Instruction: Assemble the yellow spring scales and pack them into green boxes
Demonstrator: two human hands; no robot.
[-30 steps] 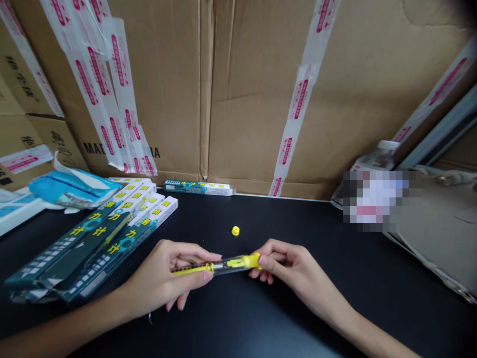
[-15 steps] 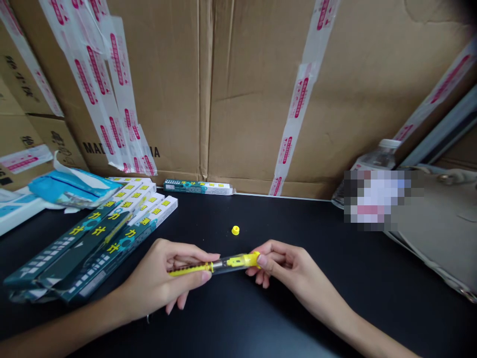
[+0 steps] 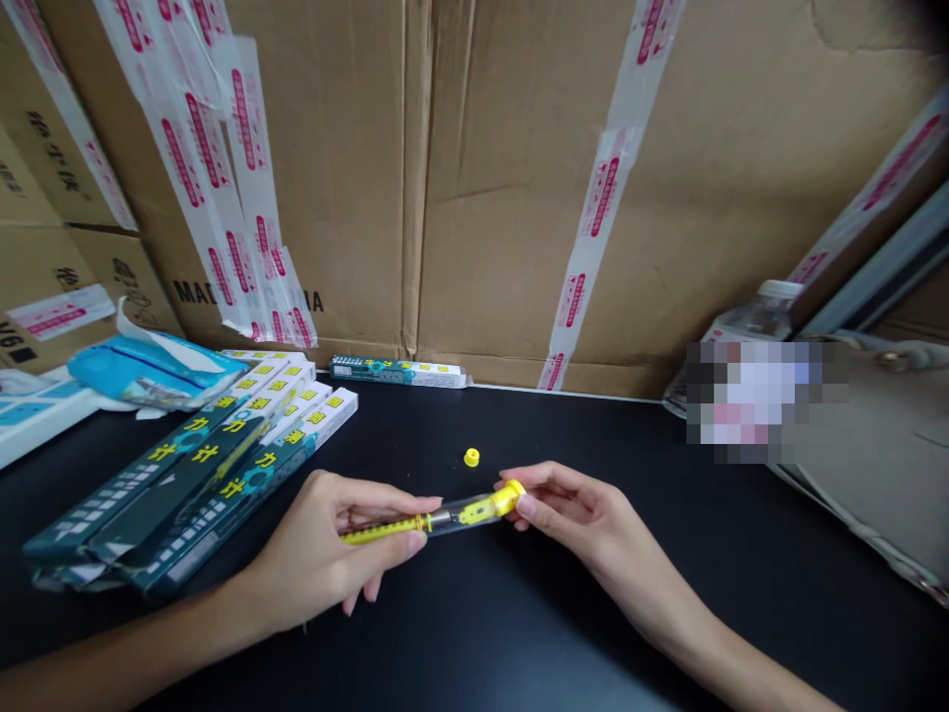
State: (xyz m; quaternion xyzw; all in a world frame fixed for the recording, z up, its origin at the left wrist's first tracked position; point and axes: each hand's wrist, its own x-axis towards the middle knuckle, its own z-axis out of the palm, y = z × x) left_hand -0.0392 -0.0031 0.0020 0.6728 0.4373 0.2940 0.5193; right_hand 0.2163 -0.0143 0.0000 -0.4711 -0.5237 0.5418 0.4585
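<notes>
A clear tubular spring scale (image 3: pixel 449 518) with yellow inner parts is held a little above the black table, its right end tilted slightly up. My left hand (image 3: pixel 337 539) is closed around the tube's left part, hiding that end. Thumb and fingers of my right hand (image 3: pixel 574 509) pinch the yellow end piece (image 3: pixel 511 494) at the tube's right end. Whether this piece is fully seated in the tube, I cannot tell. Beyond the tube, a small yellow cap (image 3: pixel 472 457) lies on the table, touched by neither hand.
Several long spring scale boxes (image 3: pixel 244 450) are stacked at the left, beside a blue soft pack (image 3: pixel 159 368). Another such box (image 3: pixel 396 372) lies against the cardboard wall (image 3: pixel 504 198). At the right stand a clear bottle (image 3: pixel 763 311) and a beige bag (image 3: pixel 875 455).
The right end of the spring scale has risen slightly, together with my right hand. My left hand keeps its hold on the tube. The view has shifted a little.
</notes>
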